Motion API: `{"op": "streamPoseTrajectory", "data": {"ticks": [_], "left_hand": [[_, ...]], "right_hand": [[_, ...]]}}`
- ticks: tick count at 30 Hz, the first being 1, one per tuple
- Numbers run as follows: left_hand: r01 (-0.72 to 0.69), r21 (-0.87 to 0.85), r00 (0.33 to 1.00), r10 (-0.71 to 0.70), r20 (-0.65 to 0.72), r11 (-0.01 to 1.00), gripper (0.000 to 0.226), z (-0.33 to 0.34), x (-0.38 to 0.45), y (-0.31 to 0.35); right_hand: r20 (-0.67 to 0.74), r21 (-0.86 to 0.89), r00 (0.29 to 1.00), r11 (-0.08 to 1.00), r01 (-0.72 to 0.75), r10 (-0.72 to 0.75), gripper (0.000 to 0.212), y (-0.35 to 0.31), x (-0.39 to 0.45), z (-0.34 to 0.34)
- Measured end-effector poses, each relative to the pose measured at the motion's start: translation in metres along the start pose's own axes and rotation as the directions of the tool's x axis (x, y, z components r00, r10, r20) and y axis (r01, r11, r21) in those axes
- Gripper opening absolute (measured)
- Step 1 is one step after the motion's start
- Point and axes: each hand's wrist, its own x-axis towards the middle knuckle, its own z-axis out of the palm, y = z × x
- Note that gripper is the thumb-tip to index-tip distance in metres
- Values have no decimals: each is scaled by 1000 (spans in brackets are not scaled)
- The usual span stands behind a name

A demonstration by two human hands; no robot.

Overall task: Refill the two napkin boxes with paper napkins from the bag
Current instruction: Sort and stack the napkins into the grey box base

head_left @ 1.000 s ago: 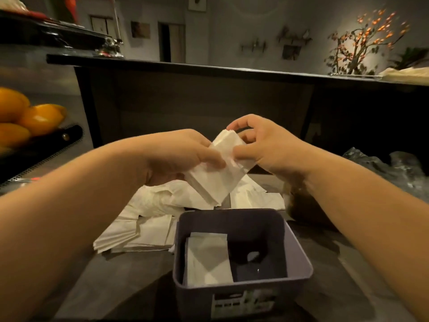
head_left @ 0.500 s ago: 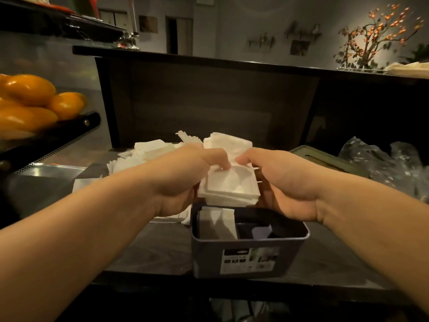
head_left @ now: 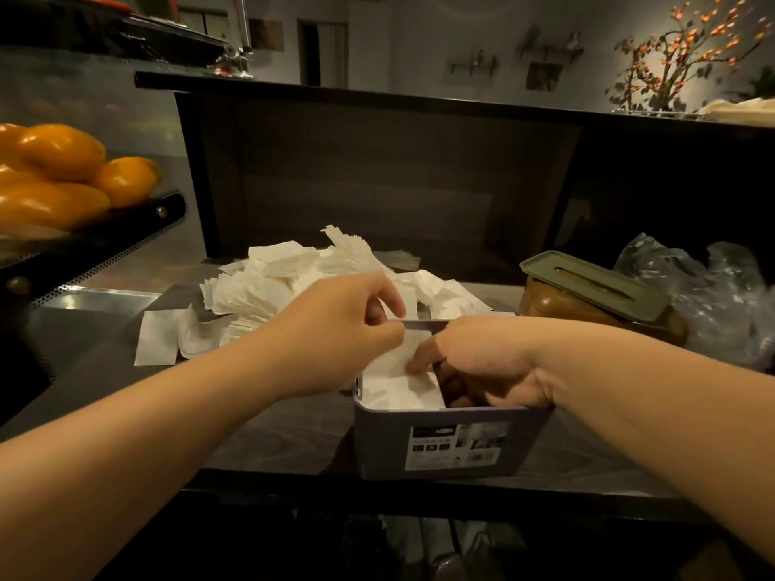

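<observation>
Both forearms forward, left hand (head_left: 335, 329) and right hand (head_left: 482, 362) fingers curled.

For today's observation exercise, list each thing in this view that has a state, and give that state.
Grey napkin box: open-topped, partly filled.
Napkin stack: going into the box, both hands on it.
Left hand: pinching the stack.
Right hand: gripping the stack.
Green-lidded box: lidded.
Loose napkins: heaped.
Plastic bag: crumpled.

Dark counter (head_left: 268, 438), napkin pile (head_left: 268, 295) (loose), grey box (head_left: 453, 446)

napkin stack (head_left: 398, 375) lowered into grey box (head_left: 448, 446)
</observation>
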Motion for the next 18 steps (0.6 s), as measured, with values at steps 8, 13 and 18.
{"op": "streamPoseTrajectory", "data": {"ticks": [8,13,18], "left_hand": [[-165,184,982,143,125,969,12,5,-3,-7],[-336,424,896,147,420,841,11,-6,5,6],[-465,474,784,100,613,748,26,-4,14,9]], "right_hand": [[-69,-378,985,918,120,-158,28,1,8,-6],[-63,-729,936,657,193,-345,24,-1,7,-3],[-114,-759,814,579,298,-569,18,-14,-6,-10]]}}
